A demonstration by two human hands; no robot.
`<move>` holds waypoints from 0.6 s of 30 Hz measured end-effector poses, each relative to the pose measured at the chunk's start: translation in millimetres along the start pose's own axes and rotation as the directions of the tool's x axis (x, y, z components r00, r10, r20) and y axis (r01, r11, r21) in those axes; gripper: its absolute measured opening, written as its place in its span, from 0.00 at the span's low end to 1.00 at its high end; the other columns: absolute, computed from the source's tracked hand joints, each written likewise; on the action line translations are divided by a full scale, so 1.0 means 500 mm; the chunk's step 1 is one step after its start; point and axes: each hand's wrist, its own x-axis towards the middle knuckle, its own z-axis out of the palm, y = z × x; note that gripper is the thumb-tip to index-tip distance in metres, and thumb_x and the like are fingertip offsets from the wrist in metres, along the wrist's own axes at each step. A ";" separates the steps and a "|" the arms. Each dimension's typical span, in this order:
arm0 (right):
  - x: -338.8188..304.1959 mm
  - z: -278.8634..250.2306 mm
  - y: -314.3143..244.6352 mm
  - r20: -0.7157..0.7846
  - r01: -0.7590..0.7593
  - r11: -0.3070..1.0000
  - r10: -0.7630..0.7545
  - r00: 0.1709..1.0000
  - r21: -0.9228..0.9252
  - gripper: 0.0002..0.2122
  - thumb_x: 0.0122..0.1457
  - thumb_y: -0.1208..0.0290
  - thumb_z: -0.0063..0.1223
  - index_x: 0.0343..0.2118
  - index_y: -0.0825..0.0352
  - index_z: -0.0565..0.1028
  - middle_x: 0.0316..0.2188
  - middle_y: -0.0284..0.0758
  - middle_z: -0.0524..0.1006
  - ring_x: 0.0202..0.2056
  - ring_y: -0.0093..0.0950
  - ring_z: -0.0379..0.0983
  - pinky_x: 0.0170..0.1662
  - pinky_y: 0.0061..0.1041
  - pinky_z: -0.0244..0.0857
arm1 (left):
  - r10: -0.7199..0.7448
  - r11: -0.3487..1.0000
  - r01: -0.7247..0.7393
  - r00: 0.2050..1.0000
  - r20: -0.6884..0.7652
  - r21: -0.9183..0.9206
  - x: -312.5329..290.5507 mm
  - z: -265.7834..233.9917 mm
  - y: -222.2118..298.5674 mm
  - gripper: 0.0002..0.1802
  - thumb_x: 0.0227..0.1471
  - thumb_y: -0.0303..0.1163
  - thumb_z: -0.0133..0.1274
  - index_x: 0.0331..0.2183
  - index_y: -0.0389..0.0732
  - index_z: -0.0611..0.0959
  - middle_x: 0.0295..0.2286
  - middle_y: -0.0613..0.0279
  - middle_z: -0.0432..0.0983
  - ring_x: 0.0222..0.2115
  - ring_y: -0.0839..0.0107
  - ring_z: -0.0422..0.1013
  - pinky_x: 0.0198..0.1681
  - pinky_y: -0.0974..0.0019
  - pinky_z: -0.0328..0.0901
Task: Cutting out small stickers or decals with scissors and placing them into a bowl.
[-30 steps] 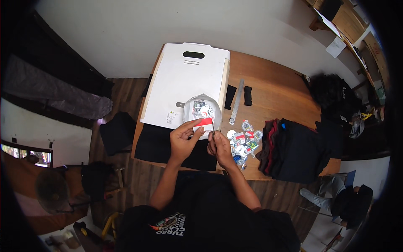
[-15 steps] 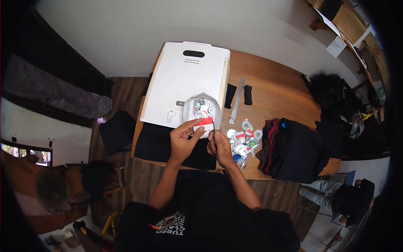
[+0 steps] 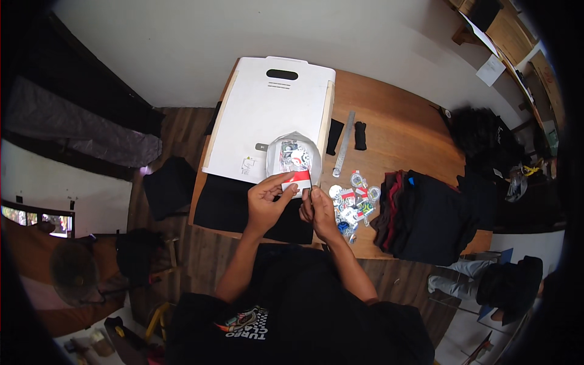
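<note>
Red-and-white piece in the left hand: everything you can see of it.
The red-and-white piece looks small, flat and papery, red above white. The left hand pinches it between thumb and fingers, which hide part of it. In view it overlaps the open whitish container; whether they touch is unclear. The right hand holds a slim dark tool close by its right edge; contact there cannot be confirmed.

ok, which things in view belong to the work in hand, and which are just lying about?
In use, judging by position:
red-and-white piece, in the left hand
slim dark tool, in the right hand
pale open container of printed pieces, right by the hands
loose pieces on the table, probably

Lying about, apparently:
metal ruler
black bundle
folded dark clothes
fan
</note>
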 end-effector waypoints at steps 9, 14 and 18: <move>0.008 -0.002 0.018 -0.019 -0.030 1.000 0.030 0.999 0.007 0.17 0.73 0.58 0.33 0.35 0.66 0.68 0.13 0.23 0.55 0.13 0.14 0.48 0.18 0.17 0.46 | -0.030 0.999 0.031 0.999 -0.021 0.017 -0.002 -0.010 -0.009 0.17 0.54 0.15 0.57 0.47 0.25 0.79 0.41 0.51 0.79 0.37 0.74 0.77 0.42 0.73 0.74; 0.015 -0.003 0.020 -0.028 -0.054 0.999 0.054 0.998 -0.005 0.17 0.73 0.57 0.32 0.35 0.66 0.67 0.13 0.23 0.55 0.13 0.14 0.48 0.18 0.17 0.45 | -0.049 0.999 0.050 0.998 -0.039 0.014 0.005 -0.017 -0.018 0.17 0.54 0.15 0.57 0.47 0.26 0.80 0.40 0.52 0.79 0.36 0.74 0.77 0.41 0.73 0.74; 0.017 -0.016 0.021 -0.024 -0.085 0.996 0.085 0.996 0.000 0.17 0.73 0.57 0.32 0.36 0.66 0.68 0.13 0.23 0.55 0.12 0.14 0.48 0.17 0.17 0.45 | -0.031 1.000 0.031 0.998 -0.046 -0.002 0.014 -0.022 -0.026 0.17 0.55 0.16 0.57 0.47 0.26 0.80 0.40 0.53 0.79 0.35 0.75 0.77 0.41 0.73 0.74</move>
